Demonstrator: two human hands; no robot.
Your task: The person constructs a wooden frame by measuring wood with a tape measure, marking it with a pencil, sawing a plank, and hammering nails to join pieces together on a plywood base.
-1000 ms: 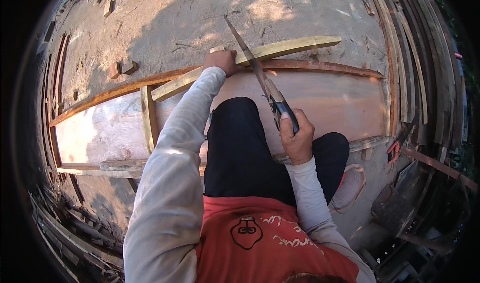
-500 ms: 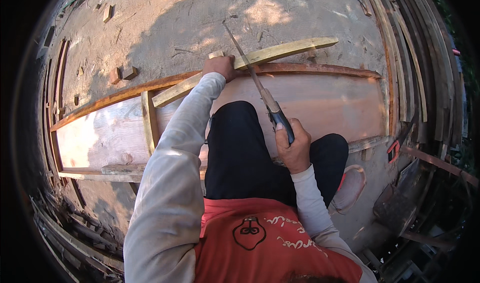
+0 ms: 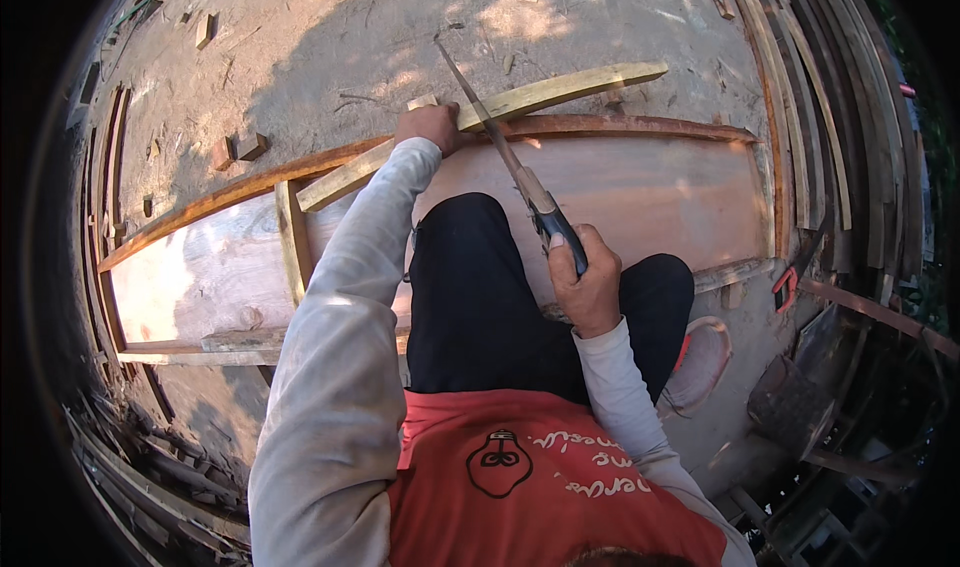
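Handsaw [image 3: 509, 152] farther back, right grip [image 3: 592, 283] around handle [image 3: 564, 235], left grip [image 3: 428, 125] around timber [image 3: 560, 92], white lettering [image 3: 607, 459] on red shirt [image 3: 440, 442]

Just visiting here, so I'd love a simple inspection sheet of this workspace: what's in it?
Surface: framed wooden panel under the work; ground partly sunlit, partly shaded.
Things in use: handsaw, its blade crossing over a pale wood strip; whether it touches is unclear.
Clutter: small wood blocks beyond the panel; a red-handled tool at right.
Hands: left hand on the strip, fingers partly hidden; right hand grips the saw handle.
Cables: nothing seen that is clearly one.
Surroundings: long boards lined up at right.
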